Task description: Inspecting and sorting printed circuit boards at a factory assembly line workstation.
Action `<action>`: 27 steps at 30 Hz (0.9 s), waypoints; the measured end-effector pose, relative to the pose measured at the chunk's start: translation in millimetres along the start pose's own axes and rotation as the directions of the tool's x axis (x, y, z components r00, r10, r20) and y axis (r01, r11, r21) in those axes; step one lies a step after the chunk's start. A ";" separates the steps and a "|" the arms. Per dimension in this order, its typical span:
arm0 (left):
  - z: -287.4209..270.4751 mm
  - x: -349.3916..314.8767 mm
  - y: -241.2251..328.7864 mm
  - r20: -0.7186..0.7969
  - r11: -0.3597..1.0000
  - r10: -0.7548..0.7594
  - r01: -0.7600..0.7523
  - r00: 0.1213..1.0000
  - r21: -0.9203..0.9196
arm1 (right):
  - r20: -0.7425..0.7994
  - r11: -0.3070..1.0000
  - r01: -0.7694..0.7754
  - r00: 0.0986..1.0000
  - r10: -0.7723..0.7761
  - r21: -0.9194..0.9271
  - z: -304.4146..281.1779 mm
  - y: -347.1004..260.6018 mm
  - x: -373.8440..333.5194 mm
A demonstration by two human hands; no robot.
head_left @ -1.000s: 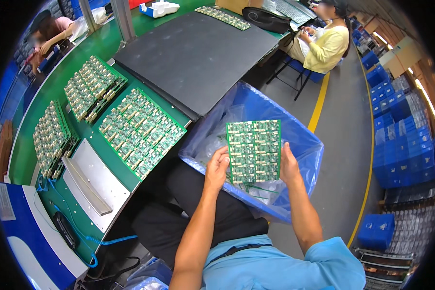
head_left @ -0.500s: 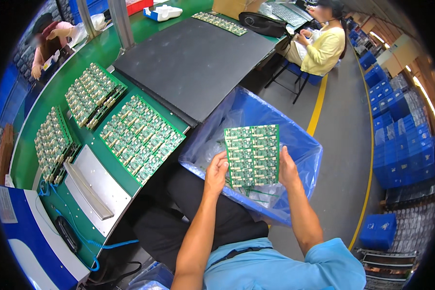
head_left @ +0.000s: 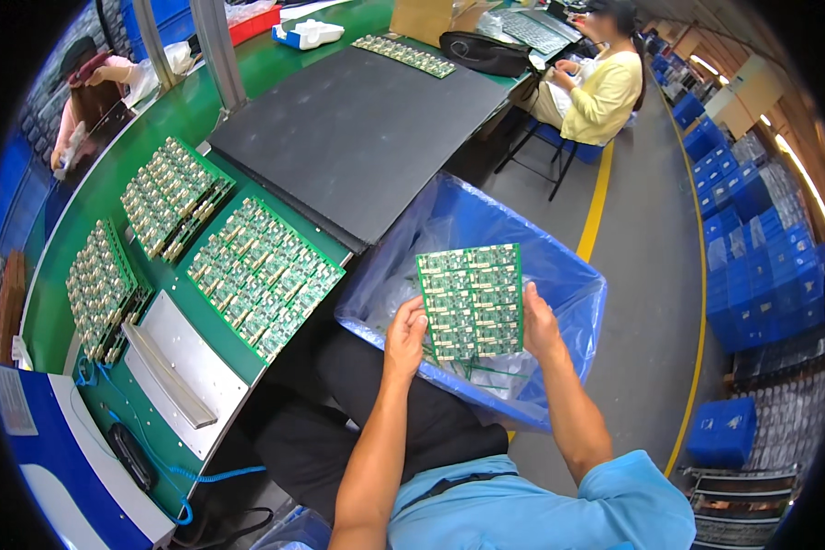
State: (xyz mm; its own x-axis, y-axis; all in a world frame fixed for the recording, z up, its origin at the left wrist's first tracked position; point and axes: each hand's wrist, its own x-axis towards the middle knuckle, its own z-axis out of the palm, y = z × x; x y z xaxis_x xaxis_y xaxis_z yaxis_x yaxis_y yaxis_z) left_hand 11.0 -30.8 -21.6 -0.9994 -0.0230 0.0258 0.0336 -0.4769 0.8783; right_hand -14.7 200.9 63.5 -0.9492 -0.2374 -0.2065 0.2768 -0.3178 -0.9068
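A green circuit board panel [head_left: 470, 302], with rows of small white connectors on it, is held up in front of me above a lined blue bin. My left hand [head_left: 404, 337] grips its left edge, thumb toward the front. At the opposite edge my right hand [head_left: 541, 321] is closed on the panel, its fingers mostly hidden behind. Inside the bin [head_left: 559, 261], clear plastic lining and some thin green strips [head_left: 495, 371] show below the panel.
To the left, a green bench carries a flat circuit board panel [head_left: 266, 275] and two stacks of panels [head_left: 170, 197] [head_left: 105, 284]. Beyond lies a black mat [head_left: 357, 137] with a narrow panel [head_left: 403, 55]. A metal bar [head_left: 170, 376] sits nearby. One co-worker [head_left: 605, 82] sits at far right.
The whole view has shifted slightly, while both hands keep the panel in nearly the same pose. At far left, a co-worker's arm has moved.
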 end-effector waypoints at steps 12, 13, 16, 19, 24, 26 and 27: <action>0.0 0.9 -3.0 0.002 1.000 0.004 -0.004 1.000 -0.020 | 0.005 1.000 0.008 1.000 -0.008 -0.019 -1.2 -0.2 1.0; -0.2 0.9 -3.0 0.002 1.000 0.005 -0.005 1.000 -0.019 | 0.005 1.000 0.009 1.000 -0.009 -0.019 -0.3 -0.7 1.1; -0.8 0.6 -3.6 -0.010 1.000 -0.006 0.006 1.000 -0.020 | 0.007 1.000 0.014 1.000 -0.014 -0.010 3.6 -2.8 0.8; -1.5 -0.1 -2.2 -0.020 0.999 -0.021 0.020 1.000 -0.033 | -0.016 0.998 0.009 1.000 -0.010 -0.060 5.4 -4.3 0.6; -0.4 -1.2 -0.9 -0.010 0.998 -0.035 0.034 0.999 -0.057 | -0.042 0.995 -0.021 0.999 0.016 -0.100 8.9 -9.5 -3.0; 0.3 -0.2 -1.4 0.001 0.998 -0.026 0.026 1.000 -0.064 | -0.049 0.995 -0.013 0.999 0.009 -0.098 8.3 -9.0 -2.9; 0.6 -0.1 -1.4 0.008 0.997 -0.019 0.019 1.000 -0.070 | -0.054 0.995 -0.010 0.999 0.005 -0.095 8.0 -8.6 -3.3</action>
State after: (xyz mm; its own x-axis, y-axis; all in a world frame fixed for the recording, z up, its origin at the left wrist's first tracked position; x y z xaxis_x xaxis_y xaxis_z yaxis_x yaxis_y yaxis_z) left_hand 11.1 -29.6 -22.6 -0.9999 -0.0067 0.0132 0.0147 -0.5379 0.8429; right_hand -12.7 197.1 74.9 -0.9546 -0.1887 -0.2303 0.2706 -0.2271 -0.9355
